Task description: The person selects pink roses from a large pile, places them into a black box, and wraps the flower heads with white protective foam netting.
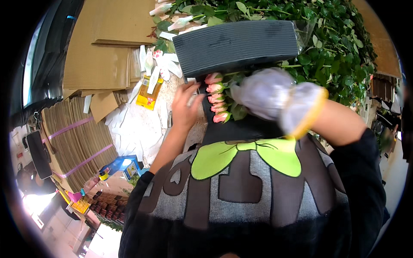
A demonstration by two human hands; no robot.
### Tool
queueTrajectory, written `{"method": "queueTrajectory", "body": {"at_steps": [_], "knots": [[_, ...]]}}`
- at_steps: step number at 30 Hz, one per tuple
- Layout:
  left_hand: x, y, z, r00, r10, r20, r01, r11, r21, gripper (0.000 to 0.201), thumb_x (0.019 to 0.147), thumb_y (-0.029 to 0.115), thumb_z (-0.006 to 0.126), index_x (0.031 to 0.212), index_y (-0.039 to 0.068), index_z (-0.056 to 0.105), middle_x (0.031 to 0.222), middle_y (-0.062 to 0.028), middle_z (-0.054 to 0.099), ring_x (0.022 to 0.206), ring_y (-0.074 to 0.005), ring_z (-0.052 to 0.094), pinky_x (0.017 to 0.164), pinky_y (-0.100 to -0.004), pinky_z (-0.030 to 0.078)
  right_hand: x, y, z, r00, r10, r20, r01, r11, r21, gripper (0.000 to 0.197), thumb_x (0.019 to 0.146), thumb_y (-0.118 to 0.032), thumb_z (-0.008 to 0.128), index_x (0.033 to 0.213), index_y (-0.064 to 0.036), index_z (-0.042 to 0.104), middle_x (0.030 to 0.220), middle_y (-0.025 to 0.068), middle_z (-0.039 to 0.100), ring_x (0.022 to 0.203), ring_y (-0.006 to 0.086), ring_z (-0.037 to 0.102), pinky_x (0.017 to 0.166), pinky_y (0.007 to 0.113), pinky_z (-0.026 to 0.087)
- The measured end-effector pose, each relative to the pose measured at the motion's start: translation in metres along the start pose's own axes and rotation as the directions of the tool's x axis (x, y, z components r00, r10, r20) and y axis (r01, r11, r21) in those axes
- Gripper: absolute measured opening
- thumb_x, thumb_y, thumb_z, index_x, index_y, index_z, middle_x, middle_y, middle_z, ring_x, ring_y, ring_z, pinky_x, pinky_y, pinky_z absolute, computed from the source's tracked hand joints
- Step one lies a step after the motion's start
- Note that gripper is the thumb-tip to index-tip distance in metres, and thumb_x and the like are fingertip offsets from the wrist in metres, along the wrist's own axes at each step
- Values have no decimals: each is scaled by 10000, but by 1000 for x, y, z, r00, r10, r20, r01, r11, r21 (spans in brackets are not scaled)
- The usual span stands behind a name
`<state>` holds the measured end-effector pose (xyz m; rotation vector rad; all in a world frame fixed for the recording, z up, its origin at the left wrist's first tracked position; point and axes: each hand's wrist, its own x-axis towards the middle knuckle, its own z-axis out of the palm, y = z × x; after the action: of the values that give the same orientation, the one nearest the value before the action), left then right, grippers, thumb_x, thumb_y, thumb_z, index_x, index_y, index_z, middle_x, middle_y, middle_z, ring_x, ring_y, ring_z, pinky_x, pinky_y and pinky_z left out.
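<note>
Several pink roses (pixel 218 98) lie in a column, heads to the left, on a black sheet (pixel 241 131) in front of me. Just left of the heads is my bare left hand (pixel 186 103), its fingers curved and apart at the sheet's left edge; nothing shows in them. A white glove with a yellow cuff covers my right hand (pixel 267 93), which is over the stems and leaves right of the heads. Motion smears its fingers, so its grip cannot be made out. Beyond both hands sits a stack of dark corrugated sheets (pixel 236 49).
Leafy rose stems (pixel 331 51) heap at the far right. White mesh sleeves (pixel 149 64) and a yellow packet (pixel 149 92) lie at left. Brown cardboard sheets (pixel 101 64) stand behind a strapped cardboard bundle (pixel 77 139). A blue box (pixel 128 167) is at lower left.
</note>
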<state>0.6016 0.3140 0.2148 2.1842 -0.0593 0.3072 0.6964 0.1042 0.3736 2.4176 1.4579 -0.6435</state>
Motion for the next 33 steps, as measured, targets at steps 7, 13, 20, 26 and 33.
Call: {"method": "queueTrajectory", "body": {"at_steps": [7,13,20,26,33], "knots": [[5,15,-24,987,9,162,-15,999,37,279,704,121,738,978,99,690,874,-106,583,822,-280,555,730,-384,456,-58,15,-54,884,-66,-463,-19,984,-177,326,727,-124,615,1050,-98,585,720,46,577,648,217,606,520,346,494],[8,0,20,989,-2,148,-23,986,164,324,603,208,729,923,161,710,926,-113,566,921,-317,534,779,-437,429,43,8,-57,927,104,-361,-53,987,150,379,782,-284,610,1115,-106,601,885,128,647,792,297,636,666,387,512],[-5,10,15,988,-75,132,60,992,112,398,671,288,737,1065,267,684,1107,-98,479,1063,-320,449,888,-446,352,109,-33,-196,588,-275,-761,269,953,-136,152,712,-179,589,831,-88,616,676,108,573,615,287,588,613,434,491],[7,9,21,995,75,71,-79,995,64,343,718,333,703,1057,281,698,1082,-92,512,1065,-311,439,924,-453,330,260,-75,-304,381,-308,-872,104,951,-290,155,792,-138,555,913,-60,613,929,119,650,886,237,636,757,341,509],[-3,44,-82,996,-83,-29,54,837,-545,274,890,276,596,863,20,692,874,-89,667,850,-218,624,775,-368,478,59,-17,-190,432,-532,-728,242,846,-475,378,754,-77,578,1132,-75,587,1116,82,639,1037,272,612,893,342,496]]}}
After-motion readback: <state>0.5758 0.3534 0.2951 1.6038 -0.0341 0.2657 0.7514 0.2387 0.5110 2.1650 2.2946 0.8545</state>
